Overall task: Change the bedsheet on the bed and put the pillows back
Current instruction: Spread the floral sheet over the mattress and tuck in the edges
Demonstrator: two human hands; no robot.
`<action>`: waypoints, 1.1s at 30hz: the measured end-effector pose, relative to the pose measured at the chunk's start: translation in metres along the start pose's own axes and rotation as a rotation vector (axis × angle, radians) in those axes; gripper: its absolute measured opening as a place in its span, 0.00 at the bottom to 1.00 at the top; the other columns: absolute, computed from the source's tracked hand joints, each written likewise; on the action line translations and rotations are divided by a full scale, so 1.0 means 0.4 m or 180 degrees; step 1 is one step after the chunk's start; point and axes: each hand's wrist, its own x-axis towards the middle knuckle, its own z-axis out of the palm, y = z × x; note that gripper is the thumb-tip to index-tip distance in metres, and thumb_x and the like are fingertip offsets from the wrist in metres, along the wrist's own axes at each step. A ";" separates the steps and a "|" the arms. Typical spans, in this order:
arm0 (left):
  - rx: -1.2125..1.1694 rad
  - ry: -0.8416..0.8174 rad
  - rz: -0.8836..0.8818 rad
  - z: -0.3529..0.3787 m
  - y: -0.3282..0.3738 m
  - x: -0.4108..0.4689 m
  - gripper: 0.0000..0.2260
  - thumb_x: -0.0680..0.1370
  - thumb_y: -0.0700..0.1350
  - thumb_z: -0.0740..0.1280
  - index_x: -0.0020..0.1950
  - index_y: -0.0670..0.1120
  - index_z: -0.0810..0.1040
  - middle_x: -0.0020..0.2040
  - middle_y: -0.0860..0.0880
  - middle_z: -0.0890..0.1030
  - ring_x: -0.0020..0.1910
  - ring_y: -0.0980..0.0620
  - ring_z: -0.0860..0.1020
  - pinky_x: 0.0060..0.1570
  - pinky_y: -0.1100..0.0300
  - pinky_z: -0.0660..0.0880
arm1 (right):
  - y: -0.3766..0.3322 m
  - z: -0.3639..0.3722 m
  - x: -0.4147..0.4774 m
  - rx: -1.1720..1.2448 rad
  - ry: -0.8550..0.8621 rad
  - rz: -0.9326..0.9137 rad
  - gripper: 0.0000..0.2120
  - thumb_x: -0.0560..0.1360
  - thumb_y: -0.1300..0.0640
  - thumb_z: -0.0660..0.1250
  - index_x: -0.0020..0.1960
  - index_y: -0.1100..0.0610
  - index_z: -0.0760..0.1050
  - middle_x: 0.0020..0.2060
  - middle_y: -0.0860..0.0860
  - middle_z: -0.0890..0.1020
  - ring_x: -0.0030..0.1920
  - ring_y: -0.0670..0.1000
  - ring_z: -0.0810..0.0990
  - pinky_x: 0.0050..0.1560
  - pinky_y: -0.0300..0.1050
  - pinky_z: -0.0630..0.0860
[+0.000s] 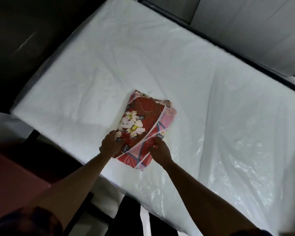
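Observation:
A folded bedsheet point(143, 121), red and pink with white flowers, lies on the bare white mattress point(160, 65) near its near edge. My left hand point(110, 143) holds the sheet's near left edge, fingers curled over the fabric. At the near right part of the folded sheet, my right hand point(158, 149) pinches a layer with its fingertips. The mattress is wrapped in clear plastic, which shines and wrinkles on the right side. No pillows are in view.
A dark bed frame rail point(228, 46) runs along the far side of the mattress, next to a pale wall point(262, 23). A reddish surface point(10, 181) stands at the lower left. Dark floor lies to the left of the bed.

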 end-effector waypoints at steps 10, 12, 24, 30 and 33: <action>-0.0408 -0.0369 0.0713 -0.037 0.117 0.026 0.18 0.77 0.51 0.73 0.64 0.47 0.77 0.57 0.49 0.83 0.56 0.49 0.80 0.51 0.57 0.77 | -0.018 -0.011 0.019 0.0860 0.0257 0.0228 0.03 0.84 0.48 0.57 0.52 0.43 0.67 0.51 0.41 0.76 0.55 0.51 0.80 0.59 0.51 0.78; -0.0514 -0.0530 0.1150 -0.049 0.166 -0.023 0.16 0.77 0.47 0.72 0.64 0.46 0.78 0.57 0.51 0.82 0.55 0.53 0.80 0.47 0.63 0.75 | -0.006 -0.021 -0.001 0.1329 0.0373 0.0301 0.05 0.83 0.43 0.58 0.57 0.43 0.65 0.55 0.43 0.78 0.54 0.50 0.82 0.56 0.49 0.80; 0.1009 -0.1244 0.2065 0.332 0.399 -0.400 0.14 0.75 0.60 0.68 0.52 0.51 0.77 0.47 0.52 0.80 0.44 0.53 0.79 0.38 0.59 0.71 | 0.325 -0.215 -0.237 0.3676 0.1605 0.1469 0.16 0.82 0.40 0.58 0.63 0.49 0.71 0.50 0.59 0.84 0.49 0.57 0.83 0.48 0.50 0.76; 0.0550 -0.0423 0.1261 0.401 0.270 -0.263 0.07 0.73 0.49 0.72 0.45 0.47 0.79 0.42 0.49 0.81 0.43 0.47 0.80 0.38 0.61 0.70 | 0.497 -0.186 -0.295 0.2897 0.2213 0.1404 0.08 0.81 0.52 0.65 0.57 0.52 0.78 0.41 0.56 0.85 0.38 0.51 0.82 0.43 0.47 0.75; 0.0435 0.0106 0.0987 0.331 0.199 -0.190 0.10 0.75 0.47 0.72 0.53 0.43 0.80 0.50 0.44 0.83 0.49 0.44 0.81 0.45 0.56 0.75 | 0.501 -0.164 -0.270 0.2476 0.1792 0.1102 0.05 0.79 0.56 0.67 0.52 0.49 0.81 0.40 0.52 0.85 0.40 0.50 0.83 0.43 0.46 0.75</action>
